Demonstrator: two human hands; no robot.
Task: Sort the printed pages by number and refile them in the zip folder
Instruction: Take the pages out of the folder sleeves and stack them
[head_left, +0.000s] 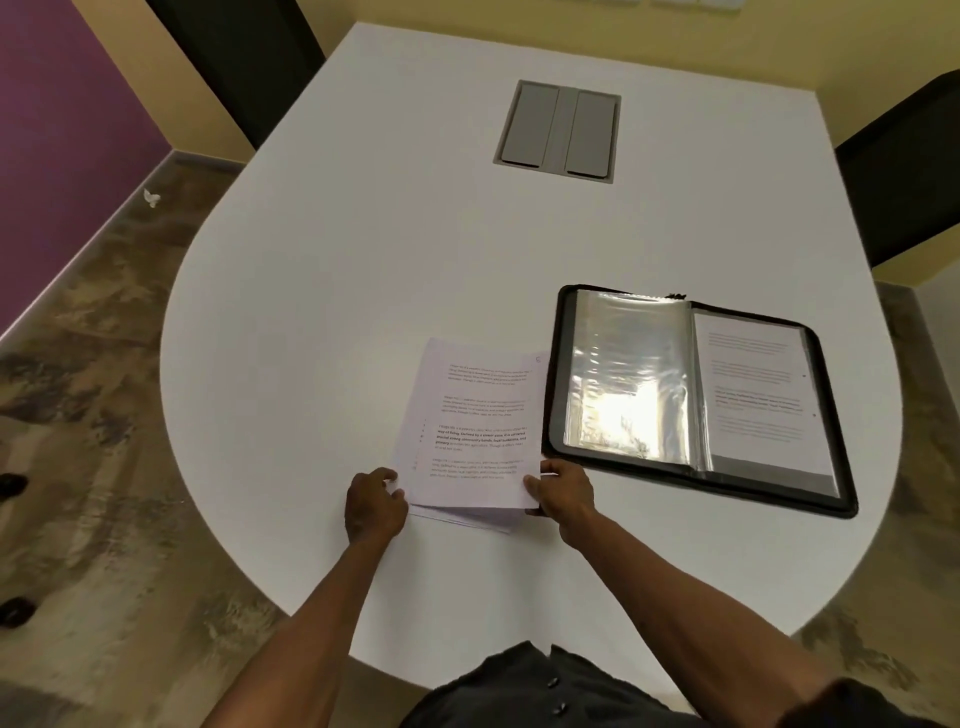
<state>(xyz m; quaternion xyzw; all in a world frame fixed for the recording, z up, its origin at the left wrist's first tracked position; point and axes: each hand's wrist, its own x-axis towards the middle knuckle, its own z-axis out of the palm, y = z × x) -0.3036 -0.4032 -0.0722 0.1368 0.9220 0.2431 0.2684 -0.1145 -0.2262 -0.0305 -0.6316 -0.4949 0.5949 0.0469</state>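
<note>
Print on the pages (475, 426) is too blurred to read.

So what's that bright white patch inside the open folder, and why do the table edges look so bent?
In the head view, the patch is glare: light reflecting off the clear plastic sleeve on the zip folder. The white table bulges because the lens is wide-angle. Text on the printed pages, held by left hand and right hand, is too soft to read.

A big white table (363, 260) with a round edge fills the room. A gray hatch (558, 131) with two flaps sits in its top. Dark chairs (904, 171) stand beside it. A small white scrap (151, 197) lies on the brown floor (88, 415).
</note>
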